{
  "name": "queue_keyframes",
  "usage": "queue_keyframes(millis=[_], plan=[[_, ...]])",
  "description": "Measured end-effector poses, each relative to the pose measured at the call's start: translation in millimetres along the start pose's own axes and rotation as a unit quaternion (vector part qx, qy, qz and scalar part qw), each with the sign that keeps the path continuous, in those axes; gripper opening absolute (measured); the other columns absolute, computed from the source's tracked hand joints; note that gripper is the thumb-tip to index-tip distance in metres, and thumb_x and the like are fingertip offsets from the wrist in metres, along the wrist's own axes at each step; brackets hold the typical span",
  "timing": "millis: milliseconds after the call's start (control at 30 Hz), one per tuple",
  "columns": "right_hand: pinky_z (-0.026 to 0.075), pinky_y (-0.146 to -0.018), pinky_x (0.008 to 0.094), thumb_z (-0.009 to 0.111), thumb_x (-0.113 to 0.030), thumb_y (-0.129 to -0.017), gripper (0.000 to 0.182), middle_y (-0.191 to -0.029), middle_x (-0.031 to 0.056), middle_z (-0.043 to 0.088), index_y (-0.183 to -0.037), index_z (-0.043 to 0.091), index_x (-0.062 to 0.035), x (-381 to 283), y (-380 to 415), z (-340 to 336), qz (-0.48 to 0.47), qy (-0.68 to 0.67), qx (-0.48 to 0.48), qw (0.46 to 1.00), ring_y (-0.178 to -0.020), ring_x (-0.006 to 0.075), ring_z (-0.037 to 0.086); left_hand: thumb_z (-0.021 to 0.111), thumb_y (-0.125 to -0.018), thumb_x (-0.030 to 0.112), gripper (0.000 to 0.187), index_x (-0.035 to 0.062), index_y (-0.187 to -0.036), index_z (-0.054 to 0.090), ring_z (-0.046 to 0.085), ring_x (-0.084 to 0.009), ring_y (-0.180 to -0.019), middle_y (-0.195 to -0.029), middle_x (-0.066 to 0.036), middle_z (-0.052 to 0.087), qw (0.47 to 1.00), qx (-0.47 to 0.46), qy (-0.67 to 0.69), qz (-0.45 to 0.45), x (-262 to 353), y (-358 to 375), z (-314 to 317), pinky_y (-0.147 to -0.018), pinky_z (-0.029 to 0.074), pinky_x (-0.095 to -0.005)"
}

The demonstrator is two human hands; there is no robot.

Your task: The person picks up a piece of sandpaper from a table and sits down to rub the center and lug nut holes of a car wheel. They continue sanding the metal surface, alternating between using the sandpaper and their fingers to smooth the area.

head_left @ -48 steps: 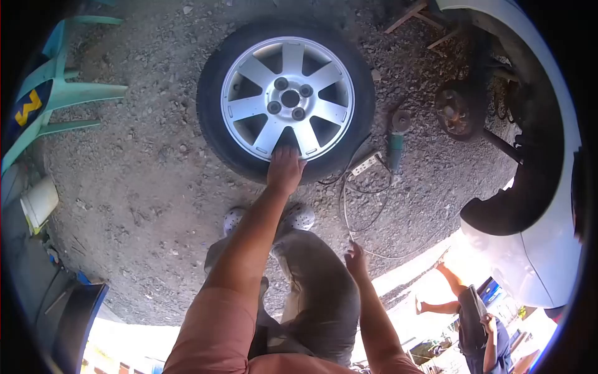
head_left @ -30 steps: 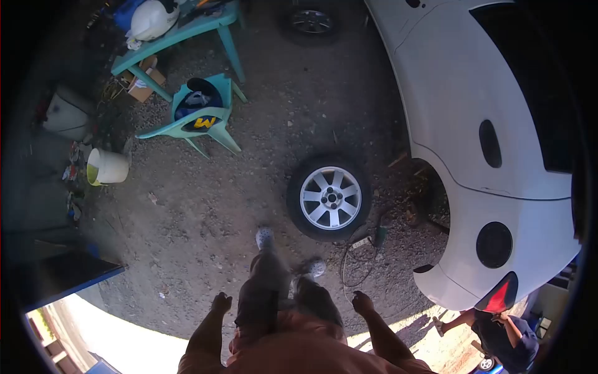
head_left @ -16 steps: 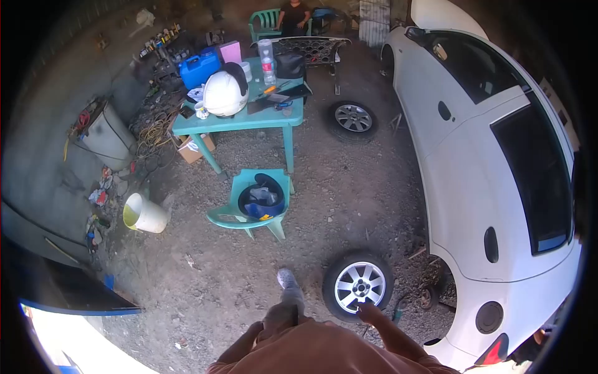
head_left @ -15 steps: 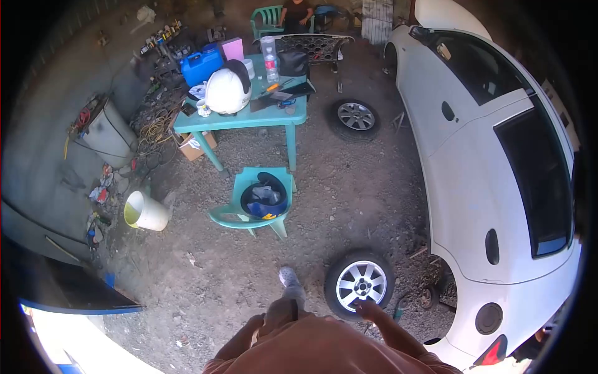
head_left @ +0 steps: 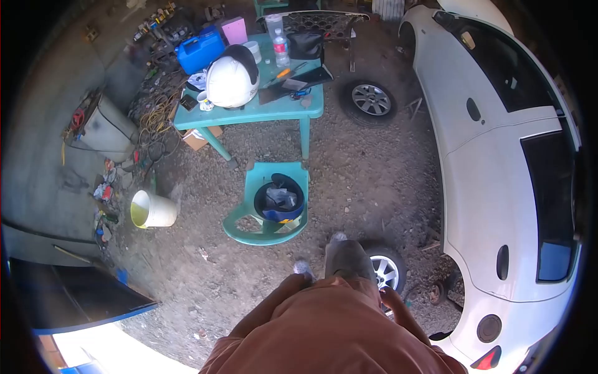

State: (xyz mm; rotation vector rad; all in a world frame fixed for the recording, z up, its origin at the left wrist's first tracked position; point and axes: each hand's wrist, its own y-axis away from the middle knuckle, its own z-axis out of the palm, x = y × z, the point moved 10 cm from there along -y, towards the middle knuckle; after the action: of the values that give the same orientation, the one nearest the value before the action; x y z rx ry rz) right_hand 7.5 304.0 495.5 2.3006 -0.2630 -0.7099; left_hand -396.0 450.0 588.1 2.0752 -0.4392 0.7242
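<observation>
— Gravel covers the whole yard; what stands on it?

— A white car (head_left: 498, 181) fills the right side. A loose wheel (head_left: 387, 270) with a silver alloy rim lies flat on the gravel just beside the car's rear arch, partly hidden behind the person's raised knee.

— And the hands?

— Neither shows clearly. The left arm runs down along the orange shirt and its hand is out of sight. The right hand (head_left: 391, 298) hangs near the wheel, apart from it; I cannot tell whether its fingers are curled or spread.

— Anything else nearby?

— A green plastic chair (head_left: 269, 215) holding a dark helmet stands ahead, a green table (head_left: 274, 106) with a white helmet (head_left: 232, 80) beyond it, a second wheel (head_left: 370, 100) further back, and a pale bucket (head_left: 152, 210) to the left.
</observation>
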Motion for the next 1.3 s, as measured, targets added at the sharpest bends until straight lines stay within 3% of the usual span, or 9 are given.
queue_keyframes(millis=[267, 433, 467, 533, 600, 667, 800, 933, 1300], plan=[[0.056, -0.097, 0.0438, 0.063, -0.025, -0.096, 0.031, -0.125, 0.0167, 0.073, -0.119, 0.075, -0.0074, 56.2, -118.2, -23.0, 0.086, -0.027, -0.078, 0.993, -0.116, 0.0322, 0.070, 0.060, -0.097, 0.047, 0.051, 0.0005, -0.108, 0.077, 0.071, -0.0428, -0.098, -0.101, -0.027, 0.074, 0.986, 0.040, 0.087, -0.134, -19.5, -130.1, -89.4, -0.086, 0.055, -0.0520], [0.061, -0.070, 0.0404, 0.069, -0.015, -0.089, 0.032, -0.104, 0.0158, 0.075, -0.117, 0.071, -0.0018, 92.3, -213.1, -150.5, 0.059, -0.142, 0.038, 0.987, -0.085, 0.0262, 0.075, 0.063, -0.092, 0.028, 0.026, 0.0071, -0.098, 0.078, 0.072, -0.0385, -0.092, -0.087, -0.019, 0.072, 0.964, 0.190, -0.072, 0.171, 27.9, -225.5, -155.7, -0.085, 0.057, -0.0486], [0.063, -0.066, 0.0400, 0.065, -0.011, -0.090, 0.029, -0.101, 0.0175, 0.074, -0.116, 0.071, 0.0005, 95.0, -222.3, -178.2, 0.159, -0.305, 0.042, 0.938, -0.079, 0.0255, 0.074, 0.064, -0.090, 0.025, 0.022, 0.0081, -0.095, 0.078, 0.072, -0.0378, -0.091, -0.084, -0.018, 0.072, 0.937, 0.238, -0.087, 0.242, 41.1, -241.1, -172.2, -0.085, 0.058, -0.0481], [0.057, -0.054, 0.0349, 0.062, -0.012, -0.095, 0.029, -0.088, 0.0132, 0.071, -0.122, 0.065, -0.0003, 72.2, -242.0, -245.8, 0.151, -0.328, 0.060, 0.931, -0.071, 0.0230, 0.073, 0.064, -0.089, 0.022, 0.018, 0.0078, -0.093, 0.075, 0.072, -0.0374, -0.098, -0.093, -0.018, 0.073, 0.935, 0.135, -0.277, 0.174, 36.8, -304.5, -198.8, -0.085, 0.057, -0.0485], [0.056, -0.053, 0.0335, 0.062, -0.012, -0.095, 0.030, -0.088, 0.0126, 0.071, -0.123, 0.065, -0.0008, 71.9, -268.0, -291.6, 0.115, -0.321, 0.079, 0.937, -0.071, 0.0225, 0.073, 0.062, -0.090, 0.019, 0.019, 0.0070, -0.095, 0.075, 0.072, -0.0379, -0.095, -0.093, -0.017, 0.074, 0.934, 0.258, -0.223, 0.111, 10.1, -327.2, -269.0, -0.086, 0.057, -0.0484], [0.055, -0.052, 0.0325, 0.062, -0.012, -0.095, 0.030, -0.089, 0.0124, 0.071, -0.123, 0.065, -0.0011, 72.5, -281.0, -316.8, 0.099, -0.311, 0.089, 0.941, -0.071, 0.0223, 0.073, 0.063, -0.092, 0.021, 0.021, 0.0042, -0.098, 0.074, 0.071, -0.0406, -0.095, -0.098, -0.018, 0.075, 0.932, 0.311, 0.152, -0.111, -29.5, -324.5, -353.5, -0.087, 0.056, -0.0498], [0.060, -0.060, 0.0352, 0.060, -0.012, -0.095, 0.029, -0.094, 0.0156, 0.072, -0.119, 0.066, 0.0023, 64.9, -296.6, -341.0, 0.129, -0.271, 0.061, 0.952, -0.075, 0.0235, 0.074, 0.069, -0.090, 0.038, 0.041, -0.0017, -0.086, 0.075, 0.070, -0.0462, -0.087, -0.087, -0.026, 0.073, 0.843, 0.453, 0.208, -0.200, -117.4, -338.0, -485.8, -0.078, 0.052, -0.0543], [0.062, -0.061, 0.0376, 0.061, -0.011, -0.093, 0.028, -0.093, 0.0168, 0.072, -0.115, 0.067, 0.0047, 54.3, -293.2, -329.5, 0.137, -0.248, 0.038, 0.958, -0.075, 0.0251, 0.074, 0.077, -0.085, 0.039, 0.052, -0.0031, -0.115, 0.070, 0.071, -0.0411, -0.107, -0.108, -0.029, 0.073, 0.761, 0.574, 0.217, -0.211, -149.1, -331.0, -601.5, -0.095, 0.052, -0.0504], [0.062, -0.062, 0.0381, 0.062, -0.011, -0.093, 0.028, -0.094, 0.0171, 0.072, -0.115, 0.067, 0.0045, -35.8, -380.9, -427.7, 0.164, -0.172, 0.017, 0.971, -0.076, 0.0256, 0.074, 0.085, -0.076, 0.051, 0.091, 0.0011, -0.142, 0.046, 0.056, -0.0472, -0.128, -0.138, -0.028, 0.052, 0.698, 0.490, 0.212, -0.477, -207.9, -378.5, -691.9, -0.108, 0.049, -0.0534]])
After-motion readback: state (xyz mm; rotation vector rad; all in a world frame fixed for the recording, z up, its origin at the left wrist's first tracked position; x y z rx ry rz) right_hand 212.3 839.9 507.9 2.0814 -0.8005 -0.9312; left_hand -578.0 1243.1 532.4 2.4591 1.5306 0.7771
